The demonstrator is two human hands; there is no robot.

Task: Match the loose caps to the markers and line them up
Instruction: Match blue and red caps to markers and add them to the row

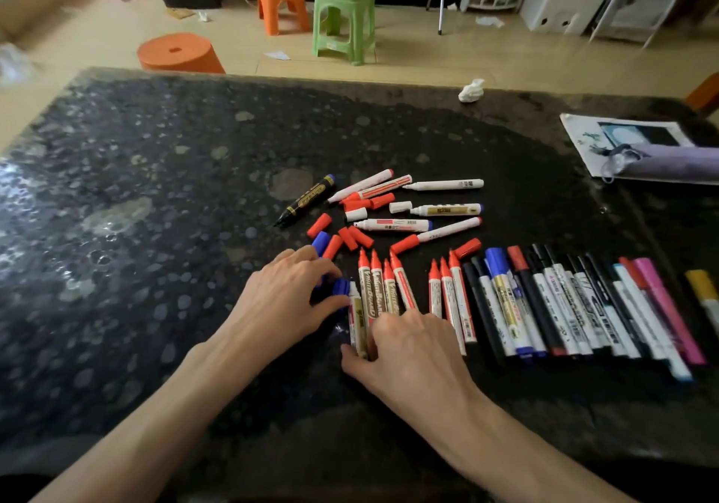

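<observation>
Head view is showing the left hand (284, 300) pinching a blue cap (341, 286) onto the far tip of a gold-labelled marker (356, 319), its near end gripped by the right hand (408, 355), just left of uncapped red markers (383, 288). A crooked push risks knocking those askew. Their barrels are reading "WHITEBOARD"; loose red caps (347, 238) are lying beyond.

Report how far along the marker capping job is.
Done: capped markers lie lined up at the right. In hand: the left hand pinches a blue cap at the tip of the gold marker the right hand holds. Left: red markers in the row lack caps, red caps lie loose, and the pile beyond is unsorted.
</observation>
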